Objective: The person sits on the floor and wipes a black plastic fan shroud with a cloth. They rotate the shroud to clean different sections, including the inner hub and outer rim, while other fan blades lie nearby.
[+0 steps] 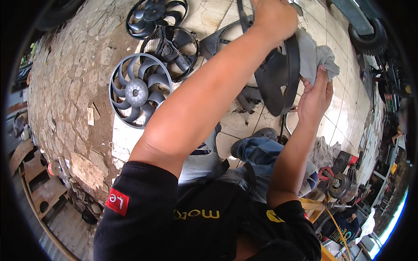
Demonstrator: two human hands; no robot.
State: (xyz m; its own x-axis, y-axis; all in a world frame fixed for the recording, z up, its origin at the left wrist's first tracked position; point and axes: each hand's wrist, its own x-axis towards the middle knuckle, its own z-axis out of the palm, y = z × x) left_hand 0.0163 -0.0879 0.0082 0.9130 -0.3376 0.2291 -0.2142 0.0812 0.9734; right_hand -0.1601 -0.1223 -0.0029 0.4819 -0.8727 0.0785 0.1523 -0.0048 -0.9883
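A large black plastic radiator fan (276,80) is tilted up on its edge in front of my knees, its outer ring seen nearly side-on. My left arm reaches across to the fan's far side. There my left hand (276,19) is closed at the top of the ring, its fingertips mostly hidden behind the knuckles. On the fan's right side, my right hand (315,93) grips a crumpled grey cloth (320,61) between thumb and fingers, close beside the ring. Part of the fan is covered by my left forearm.
To the left lie a grey fan wheel (136,92), a black fan with its frame (167,48) and another black fan (154,13). The floor is light tile (235,135) beside rough stone paving (74,87). Tools and a tyre (370,39) stand at the right.
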